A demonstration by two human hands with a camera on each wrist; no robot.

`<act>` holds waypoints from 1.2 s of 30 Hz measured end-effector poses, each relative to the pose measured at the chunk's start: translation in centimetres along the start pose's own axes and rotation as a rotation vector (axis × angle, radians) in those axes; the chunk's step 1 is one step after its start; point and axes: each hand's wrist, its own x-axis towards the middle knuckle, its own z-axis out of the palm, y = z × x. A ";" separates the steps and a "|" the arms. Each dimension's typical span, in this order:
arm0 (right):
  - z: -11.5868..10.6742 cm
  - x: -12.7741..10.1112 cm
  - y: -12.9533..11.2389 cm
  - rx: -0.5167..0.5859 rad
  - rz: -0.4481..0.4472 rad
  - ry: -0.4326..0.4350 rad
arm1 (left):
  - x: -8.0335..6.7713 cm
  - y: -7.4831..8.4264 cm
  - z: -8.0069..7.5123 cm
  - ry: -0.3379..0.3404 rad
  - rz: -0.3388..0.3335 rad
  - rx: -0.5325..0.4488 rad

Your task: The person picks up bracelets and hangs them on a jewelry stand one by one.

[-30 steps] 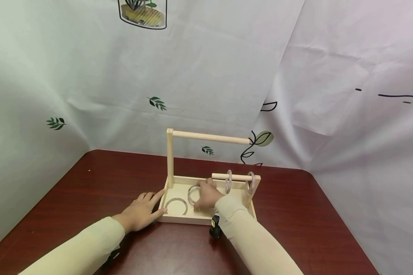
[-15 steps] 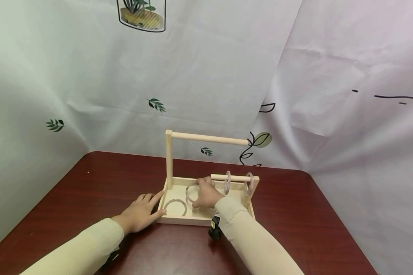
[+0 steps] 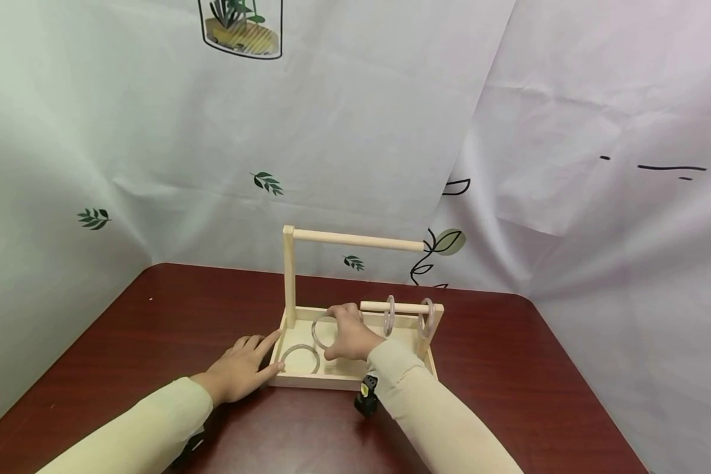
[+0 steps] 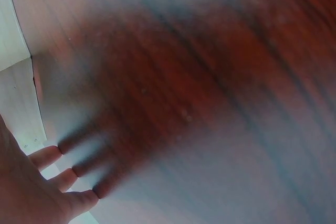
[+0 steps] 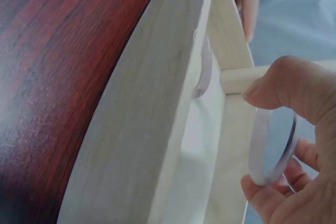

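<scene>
Right hand (image 3: 346, 336) pinches a clear ring (image 3: 320, 329), lifted on edge over the wooden tray (image 3: 355, 377).
Ring sits just left of the low dowel's (image 3: 372, 307) free end, apart from the two hung rings (image 3: 389, 315). Left hand (image 3: 243, 365) lies flat, fingers straight, against the tray's left corner. Another ring (image 3: 300, 359) lies flat in the tray beside it.

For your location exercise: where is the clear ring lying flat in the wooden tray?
Head view: the flat ring lies in the wooden tray's front-left corner, beside the left hand.
</scene>
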 end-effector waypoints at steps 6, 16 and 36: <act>-0.2 -0.2 -0.4 0.019 -0.008 -0.004 | -0.1 0.1 -0.1 -0.004 0.001 -0.002; -0.4 -0.6 -0.9 0.144 -0.049 0.026 | -0.1 0.0 -0.1 -0.010 0.003 -0.005; -0.6 -1.4 -1.8 0.392 -0.058 0.088 | 0.0 0.0 0.0 0.000 0.002 0.000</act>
